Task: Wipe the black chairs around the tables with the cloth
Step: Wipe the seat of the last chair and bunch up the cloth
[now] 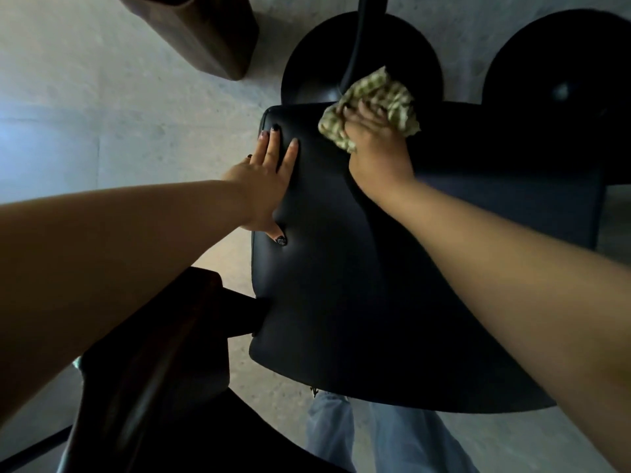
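A black padded chair (341,285) fills the middle of the head view, seen from above. My left hand (266,179) lies flat on its left side, fingers straight and spread, thumb pressed into the padding. My right hand (375,138) presses a green-and-cream checked cloth (392,97) onto the chair's far edge, fingers spread over the cloth. The cloth bunches out around my fingers on both sides.
Two round black table bases (307,63) (560,70) stand on the pale concrete floor (102,114) beyond the chair. A brown wooden chair leg or post (211,32) is at the top left. Another dark wooden chair (153,353) is at the lower left. My jeans-clad legs (375,438) are below.
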`<state>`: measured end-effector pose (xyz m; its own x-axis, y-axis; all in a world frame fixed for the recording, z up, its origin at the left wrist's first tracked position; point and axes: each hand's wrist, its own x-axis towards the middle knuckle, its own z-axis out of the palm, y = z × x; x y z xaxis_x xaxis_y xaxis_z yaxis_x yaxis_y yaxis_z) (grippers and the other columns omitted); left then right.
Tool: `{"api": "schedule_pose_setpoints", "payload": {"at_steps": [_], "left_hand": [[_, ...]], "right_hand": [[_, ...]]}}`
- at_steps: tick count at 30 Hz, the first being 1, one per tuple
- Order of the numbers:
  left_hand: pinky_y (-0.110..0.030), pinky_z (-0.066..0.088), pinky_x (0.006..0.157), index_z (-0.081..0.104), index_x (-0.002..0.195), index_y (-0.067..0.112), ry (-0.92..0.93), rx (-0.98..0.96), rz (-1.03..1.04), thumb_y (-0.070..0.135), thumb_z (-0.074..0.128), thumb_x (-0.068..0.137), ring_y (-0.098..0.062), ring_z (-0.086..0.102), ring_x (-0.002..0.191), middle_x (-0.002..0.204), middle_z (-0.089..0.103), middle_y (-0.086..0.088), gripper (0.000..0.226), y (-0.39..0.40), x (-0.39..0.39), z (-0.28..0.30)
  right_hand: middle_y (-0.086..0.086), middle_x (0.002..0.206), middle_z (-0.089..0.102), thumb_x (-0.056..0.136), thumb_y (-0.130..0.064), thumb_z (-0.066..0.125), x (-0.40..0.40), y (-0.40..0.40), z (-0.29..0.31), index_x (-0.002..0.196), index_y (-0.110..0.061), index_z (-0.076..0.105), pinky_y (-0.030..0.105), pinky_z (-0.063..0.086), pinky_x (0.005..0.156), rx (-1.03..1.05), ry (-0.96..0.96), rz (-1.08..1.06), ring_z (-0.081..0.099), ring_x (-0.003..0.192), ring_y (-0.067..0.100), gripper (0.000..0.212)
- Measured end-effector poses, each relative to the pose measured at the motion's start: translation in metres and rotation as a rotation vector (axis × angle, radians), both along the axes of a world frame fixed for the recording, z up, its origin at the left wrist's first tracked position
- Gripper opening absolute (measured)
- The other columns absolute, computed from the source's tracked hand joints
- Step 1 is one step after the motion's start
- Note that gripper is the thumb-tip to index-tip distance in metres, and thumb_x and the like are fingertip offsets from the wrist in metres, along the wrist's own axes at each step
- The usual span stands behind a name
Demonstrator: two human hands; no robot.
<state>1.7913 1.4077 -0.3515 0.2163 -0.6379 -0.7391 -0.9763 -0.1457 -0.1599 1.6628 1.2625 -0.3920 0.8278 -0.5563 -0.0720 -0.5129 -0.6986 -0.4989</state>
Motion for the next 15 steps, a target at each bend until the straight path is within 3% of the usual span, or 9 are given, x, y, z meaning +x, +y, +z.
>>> {"api": "schedule_pose_setpoints", "payload": {"at_steps": [2,4,7,9,12,15], "left_hand": [[-0.046,0.020,0.117,-0.031,0.144,0.003,-0.003,0.006,0.003,0.075,0.073,0.058,-0.044,-0.015,0.145,0.154,-0.022,-0.031,0.153,-0.001,-0.001,0.001],[-0.046,0.021,0.116,-0.032,0.143,0.002,-0.008,0.014,0.003,0.075,0.073,0.059,-0.044,-0.015,0.145,0.154,-0.023,-0.032,0.153,-0.001,-0.002,0.003],[-0.047,0.027,0.114,-0.033,0.143,0.002,0.002,0.026,0.012,0.076,0.072,0.058,-0.044,-0.015,0.145,0.154,-0.023,-0.031,0.154,-0.002,-0.002,0.004],[-0.048,0.028,0.113,-0.033,0.143,0.003,0.017,0.025,0.023,0.074,0.074,0.058,-0.043,-0.015,0.145,0.154,-0.024,-0.030,0.154,-0.002,-0.002,0.004],[-0.049,0.029,0.114,-0.034,0.143,0.005,0.023,0.033,0.031,0.074,0.075,0.058,-0.042,-0.017,0.145,0.154,-0.026,-0.028,0.154,-0.003,-0.002,0.006],[-0.050,0.029,0.115,-0.036,0.142,0.005,0.004,0.060,0.017,0.075,0.072,0.060,-0.042,-0.018,0.145,0.153,-0.028,-0.029,0.153,-0.005,-0.004,0.006]], "right_hand": [[0.020,0.133,0.055,0.083,0.003,0.044,-0.020,0.027,0.001,0.123,0.006,0.059,0.040,0.024,0.114,-0.014,-0.064,0.141,0.044,0.131,0.036,0.043],[0.025,0.120,0.062,0.075,0.012,0.052,-0.042,0.060,-0.001,0.116,0.010,0.063,0.053,0.037,0.104,-0.007,-0.155,0.242,0.055,0.117,0.044,0.042],[0.022,0.114,0.066,0.073,0.012,0.053,-0.084,0.115,-0.009,0.108,0.008,0.068,0.060,0.044,0.092,0.025,-0.191,0.383,0.061,0.109,0.042,0.038],[0.017,0.116,0.067,0.071,0.009,0.055,-0.113,0.150,-0.013,0.108,0.002,0.069,0.055,0.049,0.091,0.083,-0.162,0.458,0.062,0.111,0.036,0.041],[0.009,0.119,0.067,0.057,0.009,0.079,-0.144,0.190,-0.014,0.109,-0.005,0.071,0.046,0.053,0.089,0.224,-0.127,0.535,0.062,0.112,0.029,0.054],[0.003,0.114,0.070,0.074,-0.004,0.073,-0.170,0.213,-0.009,0.104,-0.011,0.074,0.033,0.053,0.091,0.236,-0.156,0.666,0.065,0.109,0.018,0.031]]}}
